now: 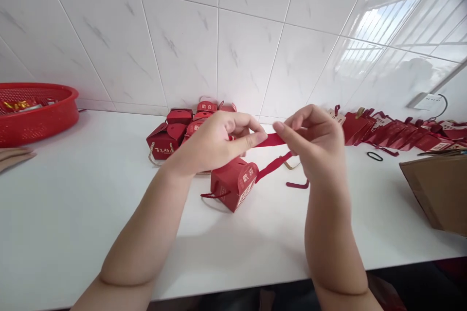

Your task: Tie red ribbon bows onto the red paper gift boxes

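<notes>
A red ribbon (272,140) is stretched between my two hands, above the table. My left hand (231,133) pinches one part of it between thumb and finger, and my right hand (310,133) pinches it a short way to the right. From my right hand a length of the ribbon slants down to a red gift box (233,182) just below. That box stands on the table with its flaps folded over the top and a dark red cord handle on its left side. Whether the ribbon is fixed to the box I cannot tell.
Several folded red boxes (164,141) stand by the wall behind my left hand. Flat red boxes (394,131) lie in a row at right, near a black hair tie (374,156) and a cardboard box (438,189). A red plastic basket (40,119) stands at left on the white table (73,204).
</notes>
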Tool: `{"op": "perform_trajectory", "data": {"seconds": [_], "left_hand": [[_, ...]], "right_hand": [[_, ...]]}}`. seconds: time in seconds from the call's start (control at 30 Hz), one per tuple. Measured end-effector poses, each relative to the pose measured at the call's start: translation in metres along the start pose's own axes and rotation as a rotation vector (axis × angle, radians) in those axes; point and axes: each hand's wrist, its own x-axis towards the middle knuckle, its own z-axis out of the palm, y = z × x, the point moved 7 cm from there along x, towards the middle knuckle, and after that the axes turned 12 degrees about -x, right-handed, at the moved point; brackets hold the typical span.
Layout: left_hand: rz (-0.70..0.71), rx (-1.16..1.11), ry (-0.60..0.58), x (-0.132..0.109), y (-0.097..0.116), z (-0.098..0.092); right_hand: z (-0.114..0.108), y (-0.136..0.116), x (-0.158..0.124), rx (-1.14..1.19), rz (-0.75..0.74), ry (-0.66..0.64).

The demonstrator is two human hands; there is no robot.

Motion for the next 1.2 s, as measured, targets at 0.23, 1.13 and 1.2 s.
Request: {"op": "perform_trajectory", "data": {"seconds": [0.23,1.13,1.2], "left_hand": [[-0.034,0.067,0.046,-0.023,0.016,-0.029],[-0.07,0.28,-0.087,-0.007,-0.001,0.008],[-0.088,0.311,-0.116,-0.006,-0.006,0.006]], "right_hand": [[-0.049,-0.011,-0.013,-0.121,-0.083,0.173],[0.038,0.024,-0.015,0.013,0.089,-0.898],[0.036,0.029,-0.015,-0.022,0.095,-0.926]]}}
